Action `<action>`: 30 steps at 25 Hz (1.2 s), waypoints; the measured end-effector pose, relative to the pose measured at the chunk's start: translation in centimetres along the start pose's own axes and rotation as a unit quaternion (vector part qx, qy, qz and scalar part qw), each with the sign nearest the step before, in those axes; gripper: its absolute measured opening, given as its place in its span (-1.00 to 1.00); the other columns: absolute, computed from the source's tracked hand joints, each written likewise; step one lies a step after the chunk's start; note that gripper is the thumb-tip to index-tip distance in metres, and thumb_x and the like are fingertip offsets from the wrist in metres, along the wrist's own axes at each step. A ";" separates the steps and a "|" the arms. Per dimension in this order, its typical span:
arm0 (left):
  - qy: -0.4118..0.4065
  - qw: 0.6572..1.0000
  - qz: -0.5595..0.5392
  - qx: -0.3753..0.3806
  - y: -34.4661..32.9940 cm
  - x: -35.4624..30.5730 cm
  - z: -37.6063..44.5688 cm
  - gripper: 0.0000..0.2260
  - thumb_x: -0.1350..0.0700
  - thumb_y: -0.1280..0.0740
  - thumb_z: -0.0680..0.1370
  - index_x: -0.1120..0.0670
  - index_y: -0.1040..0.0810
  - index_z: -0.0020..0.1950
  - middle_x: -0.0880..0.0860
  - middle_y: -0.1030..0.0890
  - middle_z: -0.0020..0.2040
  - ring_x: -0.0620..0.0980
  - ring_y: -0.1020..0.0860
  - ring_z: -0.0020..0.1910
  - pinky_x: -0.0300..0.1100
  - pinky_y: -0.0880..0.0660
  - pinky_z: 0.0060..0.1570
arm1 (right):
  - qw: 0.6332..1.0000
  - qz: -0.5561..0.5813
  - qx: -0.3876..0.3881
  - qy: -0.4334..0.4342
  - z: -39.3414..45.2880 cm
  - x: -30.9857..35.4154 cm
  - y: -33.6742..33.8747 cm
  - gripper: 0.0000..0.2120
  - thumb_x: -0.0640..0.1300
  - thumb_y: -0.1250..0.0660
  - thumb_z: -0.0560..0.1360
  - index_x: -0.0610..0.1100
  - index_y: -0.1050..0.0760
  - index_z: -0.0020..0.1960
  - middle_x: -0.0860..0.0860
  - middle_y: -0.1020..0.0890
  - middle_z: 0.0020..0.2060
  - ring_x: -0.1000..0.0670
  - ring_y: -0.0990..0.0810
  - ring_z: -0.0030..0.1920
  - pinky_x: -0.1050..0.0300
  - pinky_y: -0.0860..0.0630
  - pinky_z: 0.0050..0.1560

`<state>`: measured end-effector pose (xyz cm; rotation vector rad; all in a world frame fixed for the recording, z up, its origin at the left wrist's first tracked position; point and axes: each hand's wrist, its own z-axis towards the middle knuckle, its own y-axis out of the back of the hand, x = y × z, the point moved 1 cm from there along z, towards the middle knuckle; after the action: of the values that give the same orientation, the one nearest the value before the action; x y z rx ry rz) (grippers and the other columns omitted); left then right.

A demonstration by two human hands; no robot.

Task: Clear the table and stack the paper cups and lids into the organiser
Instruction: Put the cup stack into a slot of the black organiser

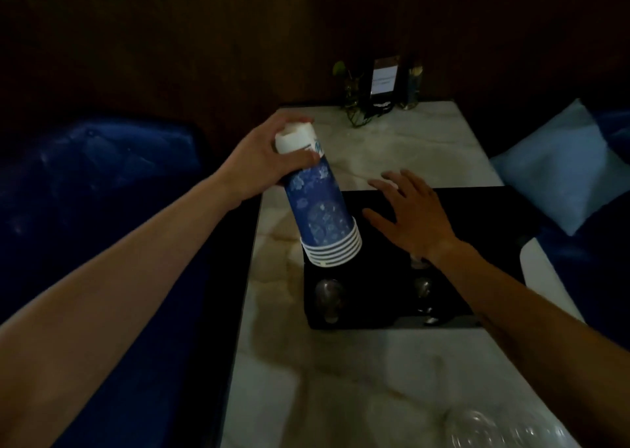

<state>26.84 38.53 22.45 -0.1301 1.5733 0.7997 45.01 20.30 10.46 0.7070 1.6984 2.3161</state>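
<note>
Organiser (484, 209) murky — cups (320, 209) hide its corner.

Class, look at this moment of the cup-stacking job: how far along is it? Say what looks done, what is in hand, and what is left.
Done: several blue paper cups are already nested into one cup stack.
In hand: the left hand grips its top end, tilted, rims down at the black organiser; the right hand hovers open over it.
Left: seating the stack, plus the clear lids at the table's near edge.

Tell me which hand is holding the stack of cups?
The left hand holds the tilted stack of cups near its top; the right hand hovers open over the black organiser.
</note>
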 end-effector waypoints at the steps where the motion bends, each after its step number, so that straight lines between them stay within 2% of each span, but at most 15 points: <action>1: -0.012 1.000 0.016 0.001 0.3 -0.3 0.8 -0.59 0.08 -0.47 0.48 -0.14 -0.45 0.26 -0.06 -0.50 0.16 -0.16 -0.57 -0.01 -0.32 -0.60 -0.26 | 0.998 -0.042 0.039 -0.006 1.1 -0.5 -0.7 -0.30 0.41 0.04 0.45 0.10 -0.20 0.49 -0.03 -0.25 0.51 -0.17 -0.08 0.53 -0.26 -0.10 0.48; 3: -0.039 0.998 0.054 -0.003 0.6 -0.6 2.2 -0.58 0.06 -0.48 0.47 -0.15 -0.44 0.27 -0.12 -0.51 0.14 -0.20 -0.57 -0.02 -0.31 -0.60 -0.23 | 0.989 -0.084 0.120 -0.017 2.1 -1.5 -2.7 -0.25 0.48 0.18 0.40 0.22 0.01 0.53 0.03 -0.07 0.57 -0.15 0.10 0.56 -0.33 0.12 0.49; 6: -0.077 0.989 0.126 -0.013 0.5 -0.3 3.6 -0.54 0.02 -0.47 0.46 -0.14 -0.41 0.30 -0.02 -0.49 0.22 -0.08 -0.55 0.09 -0.10 -0.62 -0.04 | 0.985 -0.073 0.152 -0.039 1.9 -2.2 -5.1 -0.28 0.52 0.26 0.38 0.33 0.16 0.50 0.08 -0.01 0.58 -0.13 0.14 0.56 -0.36 0.17 0.48; 9: -0.084 0.979 0.185 -0.012 -0.2 0.3 4.5 -0.50 -0.01 -0.48 0.42 -0.14 -0.39 0.31 0.08 -0.46 0.27 0.08 -0.51 0.17 0.08 -0.59 0.10 | 0.990 -0.065 0.119 -0.041 1.7 -2.2 -5.7 -0.31 0.52 0.29 0.40 0.35 0.15 0.49 0.09 -0.06 0.57 -0.13 0.08 0.56 -0.33 0.12 0.49; 11: -0.070 0.979 0.189 -0.010 -0.6 0.7 4.9 -0.49 0.00 -0.50 0.41 -0.13 -0.39 0.30 0.08 -0.45 0.28 0.10 -0.50 0.18 0.09 -0.59 0.10 | 0.991 -0.064 0.109 -0.041 1.6 -2.2 -5.8 -0.31 0.51 0.30 0.40 0.34 0.14 0.49 0.09 -0.06 0.57 -0.12 0.07 0.56 -0.32 0.08 0.50; 14: -0.071 0.979 0.192 0.004 -1.5 1.4 5.3 -0.48 0.01 -0.50 0.42 -0.12 -0.39 0.31 0.02 -0.43 0.26 0.06 -0.50 0.16 -0.11 -0.59 -0.03 | 0.992 -0.062 0.100 -0.038 1.6 -2.3 -5.9 -0.30 0.51 0.31 0.40 0.32 0.12 0.50 0.07 -0.08 0.57 -0.13 0.06 0.56 -0.32 0.05 0.49; 16: -0.076 0.973 0.219 0.022 -2.2 2.1 5.4 -0.48 -0.01 -0.49 0.43 -0.13 -0.37 0.33 -0.02 -0.41 0.21 0.03 -0.48 0.15 -0.26 -0.50 -0.14 | 0.992 -0.072 0.094 -0.038 1.7 -2.3 -6.0 -0.29 0.51 0.32 0.40 0.31 0.10 0.50 0.06 -0.10 0.57 -0.14 0.04 0.56 -0.31 0.07 0.50; 17: -0.072 0.969 0.233 0.034 -2.6 2.5 5.4 -0.47 -0.03 -0.49 0.43 -0.15 -0.36 0.33 -0.02 -0.41 0.21 0.03 -0.46 0.16 -0.27 -0.47 -0.12 | 0.992 -0.077 0.091 -0.040 1.7 -2.3 -6.1 -0.30 0.51 0.31 0.40 0.31 0.09 0.50 0.06 -0.11 0.57 -0.15 0.03 0.55 -0.31 0.09 0.50; 20: -0.051 0.946 0.311 0.078 -3.6 4.0 5.4 -0.44 -0.08 -0.46 0.45 -0.17 -0.31 0.38 0.04 -0.42 0.31 0.09 -0.39 0.27 -0.06 -0.44 0.09 | 0.992 -0.087 0.079 -0.038 1.8 -2.2 -6.2 -0.32 0.49 0.26 0.43 0.29 0.06 0.50 0.05 -0.14 0.56 -0.16 -0.01 0.55 -0.28 0.11 0.51; 23: -0.039 0.920 0.366 0.132 -4.9 5.2 5.0 -0.43 -0.04 -0.45 0.45 -0.12 -0.30 0.40 0.10 -0.43 0.32 0.15 -0.35 0.29 -0.07 -0.32 0.13 | 0.993 -0.078 0.076 -0.034 1.8 -2.3 -6.2 -0.32 0.47 0.22 0.45 0.28 0.04 0.51 0.02 -0.14 0.56 -0.17 -0.01 0.54 -0.22 0.08 0.53; 27: -0.021 0.890 0.416 0.184 -6.6 6.4 4.6 -0.46 0.03 -0.48 0.40 -0.06 -0.37 0.33 0.10 -0.49 0.18 0.15 -0.52 0.14 0.07 -0.51 0.13 | 0.994 -0.072 0.076 -0.035 1.8 -2.2 -6.2 -0.32 0.47 0.21 0.45 0.27 0.04 0.51 0.01 -0.15 0.56 -0.17 -0.02 0.54 -0.16 0.05 0.54; 30: -0.016 0.853 0.481 0.204 -7.8 7.7 4.6 -0.47 0.00 -0.45 0.41 -0.05 -0.36 0.33 0.10 -0.48 0.20 0.16 -0.55 0.12 0.10 -0.54 0.10 | 0.994 -0.078 0.075 -0.031 1.8 -2.2 -6.2 -0.33 0.46 0.20 0.46 0.25 0.04 0.52 0.00 -0.15 0.56 -0.18 -0.02 0.54 -0.16 0.05 0.54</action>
<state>33.30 38.04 12.46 1.0580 1.7111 1.1756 46.98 22.95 4.54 0.6404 1.8441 2.0572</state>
